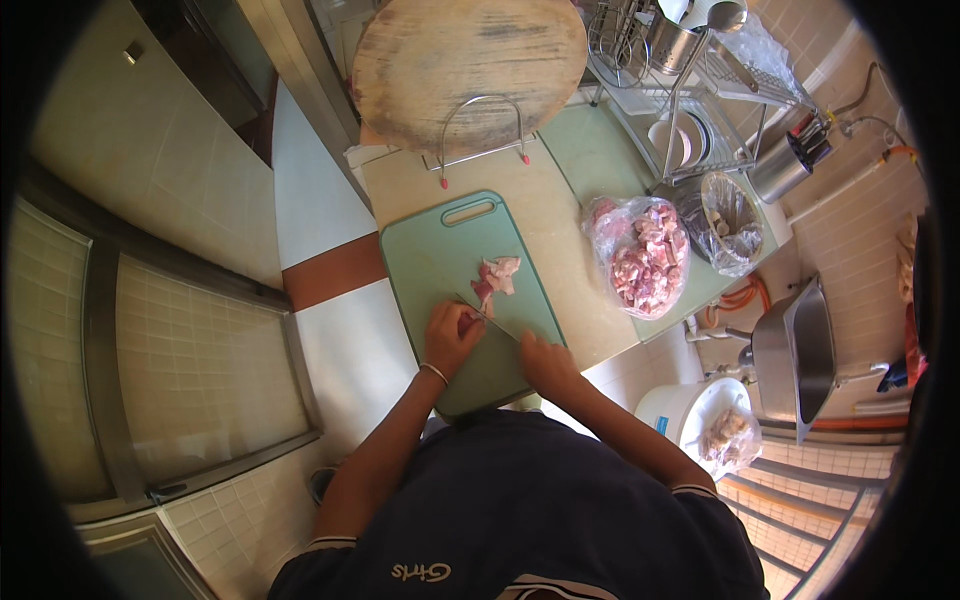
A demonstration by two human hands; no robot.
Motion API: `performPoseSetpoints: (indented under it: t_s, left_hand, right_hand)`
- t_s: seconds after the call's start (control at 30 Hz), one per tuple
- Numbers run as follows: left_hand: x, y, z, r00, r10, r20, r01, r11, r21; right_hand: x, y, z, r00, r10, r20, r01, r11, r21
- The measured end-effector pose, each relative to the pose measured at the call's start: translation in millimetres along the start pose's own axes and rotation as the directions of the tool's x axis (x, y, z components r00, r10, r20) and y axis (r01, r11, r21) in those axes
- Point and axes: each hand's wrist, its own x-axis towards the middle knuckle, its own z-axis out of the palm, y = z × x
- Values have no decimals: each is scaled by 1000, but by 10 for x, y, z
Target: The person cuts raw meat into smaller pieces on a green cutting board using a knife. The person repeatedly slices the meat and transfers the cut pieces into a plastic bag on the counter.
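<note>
A green plastic cutting board (427, 255) lies on the counter in front of me. My right hand (549, 364) is closed around the handle of a knife (499, 325), whose blade slants up and left across the board. Against the blade's left side, my left hand (450, 337) pins a piece of red meat (466, 324), mostly covered by my fingers. Just beyond the blade lie cut pieces of pink and red raw meat (499, 275). To the right of the board, a clear plastic bag of raw meat chunks (651, 262) rests on the counter.
A round wooden chopping board (469, 75) stands in a wire rack (484, 154) behind the green board. At the right are a lined bin (727, 221), a dish rack (720, 142), a knife holder (784, 169) and a steel sink (799, 352). A white bucket (671, 409) stands lower right.
</note>
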Motion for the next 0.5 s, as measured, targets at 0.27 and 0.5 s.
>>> performPoseSetpoints:
  t_s: [0.27, 0.5]
  left_hand:
    - [-17, -65, 50, 997, 54, 57, -54, 999, 0]
    - [-138, -39, -37, 993, 72, 96, -71, 997, -15]
  right_hand:
    - [347, -119, 82, 995, -95, 8, 94, 990, 103]
    - [967, -260, 47, 988, -155, -13, 155, 974, 164]
